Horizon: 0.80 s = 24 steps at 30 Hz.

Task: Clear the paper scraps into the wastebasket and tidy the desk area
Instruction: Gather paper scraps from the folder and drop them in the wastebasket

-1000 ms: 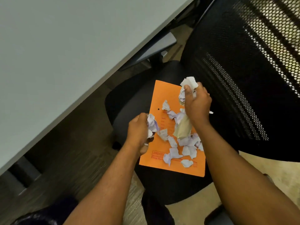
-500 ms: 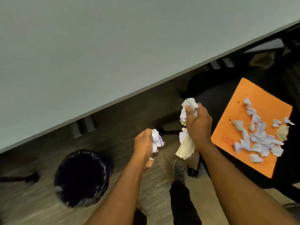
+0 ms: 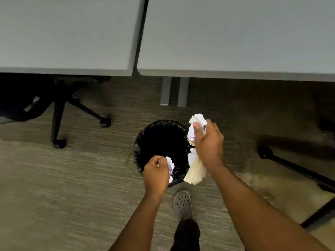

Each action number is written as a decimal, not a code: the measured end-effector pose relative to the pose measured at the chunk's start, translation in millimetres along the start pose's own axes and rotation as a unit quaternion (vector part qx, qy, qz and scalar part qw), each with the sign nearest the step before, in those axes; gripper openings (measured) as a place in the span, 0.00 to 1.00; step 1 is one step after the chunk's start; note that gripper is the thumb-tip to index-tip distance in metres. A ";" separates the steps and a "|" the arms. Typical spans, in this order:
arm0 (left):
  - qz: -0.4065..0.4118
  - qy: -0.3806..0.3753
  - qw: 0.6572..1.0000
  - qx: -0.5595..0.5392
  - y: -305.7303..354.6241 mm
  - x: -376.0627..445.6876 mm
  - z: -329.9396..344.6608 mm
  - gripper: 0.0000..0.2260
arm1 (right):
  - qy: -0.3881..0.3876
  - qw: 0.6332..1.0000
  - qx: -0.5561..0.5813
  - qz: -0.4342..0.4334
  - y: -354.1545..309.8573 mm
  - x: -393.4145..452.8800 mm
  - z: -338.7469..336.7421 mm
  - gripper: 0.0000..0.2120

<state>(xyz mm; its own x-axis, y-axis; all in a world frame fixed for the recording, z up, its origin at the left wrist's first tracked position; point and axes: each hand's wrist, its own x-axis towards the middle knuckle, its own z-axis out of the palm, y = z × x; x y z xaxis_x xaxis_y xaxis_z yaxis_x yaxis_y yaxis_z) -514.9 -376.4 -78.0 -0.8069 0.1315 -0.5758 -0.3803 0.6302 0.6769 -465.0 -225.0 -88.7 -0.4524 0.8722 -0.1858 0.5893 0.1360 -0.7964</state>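
A round wastebasket with a black liner stands on the carpet below the desk edge. My left hand hovers over its near rim, fist closed on a small wad of white and purple paper scraps. My right hand is over the basket's right rim, gripping a bigger bunch of crumpled white scraps with a cream sheet hanging below the palm. The basket's inside is dark and its contents are hidden.
Two grey desk tops meet at a seam above, with grey legs behind the basket. A black chair base with casters is at the left, another chair base at the right. My grey shoe is just behind the basket.
The view has swung left from the chair with the orange folder, which is out of sight now. Both hands carried their scraps over to the wastebasket, now directly beneath them.
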 end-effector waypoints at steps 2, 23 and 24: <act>0.000 0.057 0.998 -0.001 -24.7 33.9 -4.4 0.18 | -0.021 1.000 -0.009 -0.021 6.3 -0.2 47.0 0.17; 0.143 -0.101 0.905 0.388 -160.3 125.0 24.9 0.26 | -0.309 0.885 -0.330 -0.107 104.3 -20.9 176.1 0.25; 0.135 -0.103 0.906 0.387 -158.3 122.3 24.7 0.26 | -0.311 0.884 -0.329 -0.114 103.1 -22.2 173.3 0.25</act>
<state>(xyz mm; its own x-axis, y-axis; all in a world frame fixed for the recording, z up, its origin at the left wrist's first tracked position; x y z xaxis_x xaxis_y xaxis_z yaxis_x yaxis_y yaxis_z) -542.2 -441.1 -266.9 -0.6918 0.4512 -0.5638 0.3147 0.8911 0.3269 -510.2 -311.7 -266.4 -0.7695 0.3882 -0.5071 0.6049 0.6976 -0.3840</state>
